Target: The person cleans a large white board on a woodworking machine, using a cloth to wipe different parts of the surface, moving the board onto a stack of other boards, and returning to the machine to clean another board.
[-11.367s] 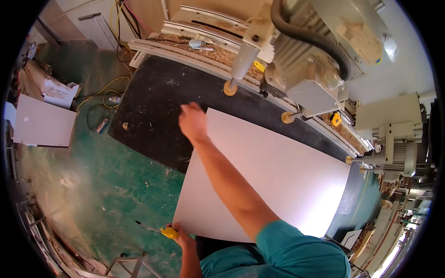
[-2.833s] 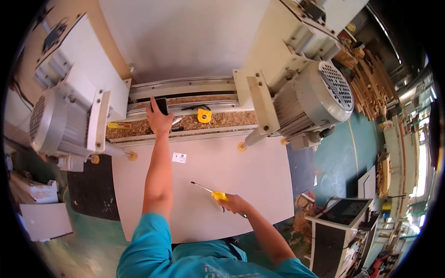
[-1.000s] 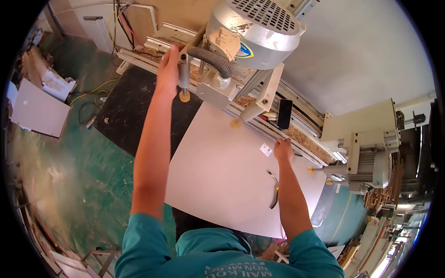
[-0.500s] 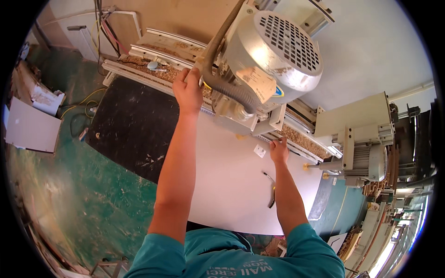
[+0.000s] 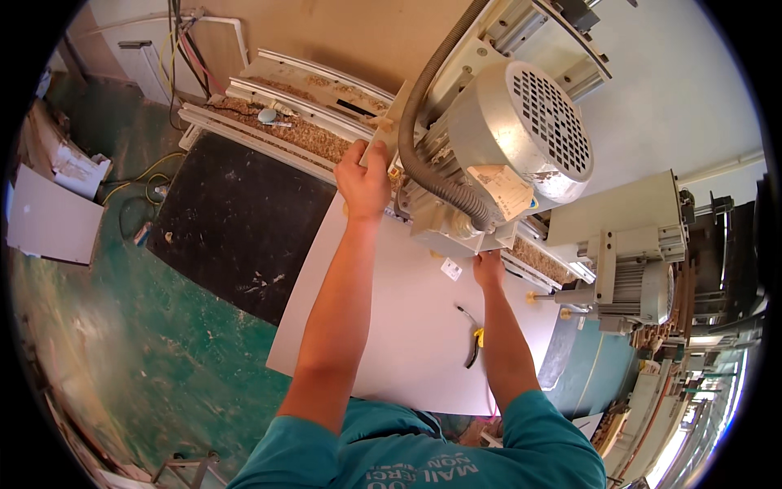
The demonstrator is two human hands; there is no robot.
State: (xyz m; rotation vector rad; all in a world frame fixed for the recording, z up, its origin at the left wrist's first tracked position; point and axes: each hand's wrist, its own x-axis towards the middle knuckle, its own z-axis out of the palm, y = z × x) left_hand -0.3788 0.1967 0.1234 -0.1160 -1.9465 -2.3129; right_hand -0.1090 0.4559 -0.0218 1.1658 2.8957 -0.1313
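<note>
My left hand (image 5: 363, 179) has its fingers wrapped over the edge of a pale carriage plate (image 5: 397, 112) beside a large silver motor (image 5: 497, 114). A ribbed grey hose (image 5: 432, 175) curves down into the motor's housing. My right hand (image 5: 489, 270) sits low at the motor's bracket (image 5: 493, 239), its fingertips hidden there. Beneath my forearms lies a big white panel (image 5: 399, 326) with a small white label (image 5: 451, 269) on it. An air blow gun (image 5: 476, 338), black and yellow, rests on the panel next to my right forearm.
Rails with a sawdust-filled channel (image 5: 314, 140) run behind the panel. At left is a black table surface (image 5: 236, 228) and a green floor (image 5: 187, 359). A second motor unit (image 5: 643, 285) stands at right, with yellow-tipped spindles (image 5: 533, 297). Cables (image 5: 177, 65) hang at back left.
The silver motor and its carriage have shifted right along the rails, with my left hand on the plate. My right hand has come closer to the motor's bracket. More of the panel's left side shows.
</note>
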